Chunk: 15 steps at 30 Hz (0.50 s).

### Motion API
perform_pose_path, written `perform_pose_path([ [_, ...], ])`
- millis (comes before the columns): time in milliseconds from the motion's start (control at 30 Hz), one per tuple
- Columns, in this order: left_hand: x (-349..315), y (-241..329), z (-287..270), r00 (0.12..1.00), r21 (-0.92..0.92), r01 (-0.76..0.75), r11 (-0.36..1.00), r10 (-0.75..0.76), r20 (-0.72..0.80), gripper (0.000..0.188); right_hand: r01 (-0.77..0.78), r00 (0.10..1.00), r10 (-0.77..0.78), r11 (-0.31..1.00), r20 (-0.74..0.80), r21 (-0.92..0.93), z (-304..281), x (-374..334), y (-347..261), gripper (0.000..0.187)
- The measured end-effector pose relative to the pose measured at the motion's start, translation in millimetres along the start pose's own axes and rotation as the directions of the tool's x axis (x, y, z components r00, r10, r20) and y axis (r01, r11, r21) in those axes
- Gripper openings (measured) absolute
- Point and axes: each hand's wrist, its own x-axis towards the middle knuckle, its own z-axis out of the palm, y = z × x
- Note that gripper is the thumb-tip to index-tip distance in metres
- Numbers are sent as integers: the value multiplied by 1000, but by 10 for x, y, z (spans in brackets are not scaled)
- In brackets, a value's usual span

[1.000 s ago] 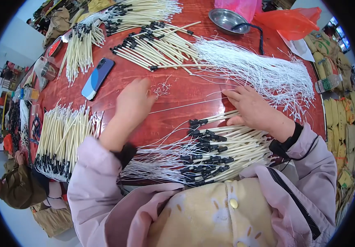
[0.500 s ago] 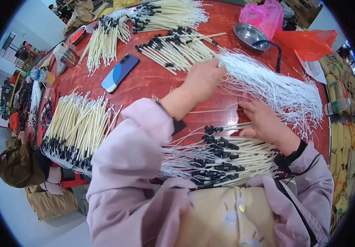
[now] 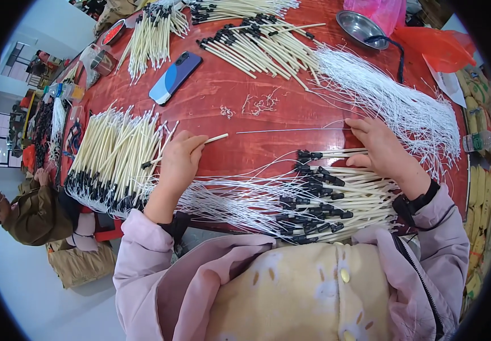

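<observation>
My left hand is closed around a cream rod, whose dark end shows past the other side of the hand. Left of it lies a dense row of cream rods with black ends. My right hand has its thumb and fingers apart, fingertips touching the table by the end of a thin white string. That string stretches leftward across the red tabletop. Below the right hand is a bundle of cream rods with black fittings, and white strings trail from it towards my left wrist.
A thick hank of white strings covers the right side. More rods lie farther back, near a phone, a metal bowl and a red plastic bag. Thread scraps lie mid-table. Another person sits at left.
My left hand has come back from the far rods to the near left, and a cream rod now shows in it. The right hand stays by the string's end. The view has shifted slightly.
</observation>
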Motion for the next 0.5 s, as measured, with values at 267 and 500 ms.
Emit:
perform_pose_path([
  [267, 37, 10, 121, 1000, -23, -23, 999, 24, 13, 19, -26, 999, 27, 1000, 31, -13, -44, 34, -58, 85],
  [500, 87, 85, 146, 999, -6, -41, 999, 41, 9, 21, -37, 997, 40, 998, 65, -43, -108, 49, -112, 86],
])
